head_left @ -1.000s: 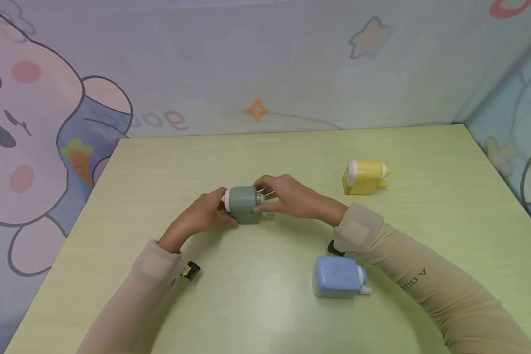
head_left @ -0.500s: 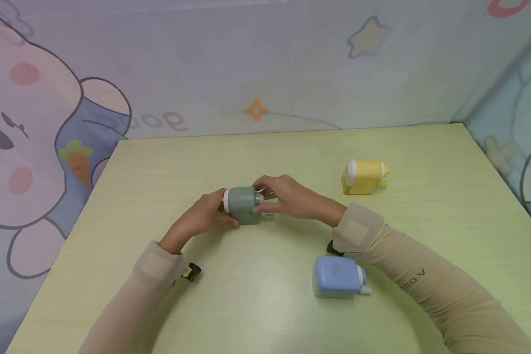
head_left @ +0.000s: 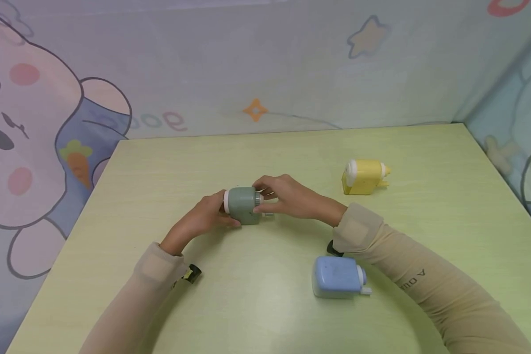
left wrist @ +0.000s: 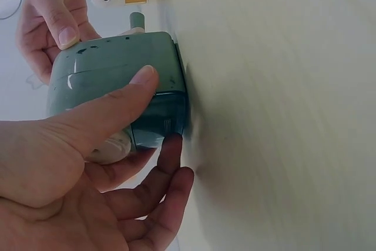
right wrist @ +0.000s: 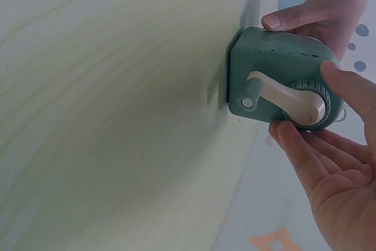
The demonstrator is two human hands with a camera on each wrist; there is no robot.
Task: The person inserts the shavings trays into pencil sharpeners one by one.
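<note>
A green crank pencil sharpener (head_left: 242, 204) stands near the middle of the table between both hands. My left hand (head_left: 203, 214) grips its white-fronted end; in the left wrist view the thumb lies along the side and fingers curl at the dark clear drawer (left wrist: 158, 119). My right hand (head_left: 289, 197) holds the crank end, thumb and fingers on opposite sides of the body. In the right wrist view the white crank arm (right wrist: 288, 98) with its green knob (right wrist: 251, 93) hangs between them, off the fingers.
A yellow pencil sharpener (head_left: 365, 177) stands at the back right of the table (head_left: 265, 314). A blue one (head_left: 337, 277) sits at the front right, close beside the right sleeve (head_left: 407, 260). A printed cloth wall (head_left: 265, 59) rises behind the table.
Hardly anything differs. The left hand has shifted a few pixels to the right, while both hands keep their hold on the green pencil sharpener.
</note>
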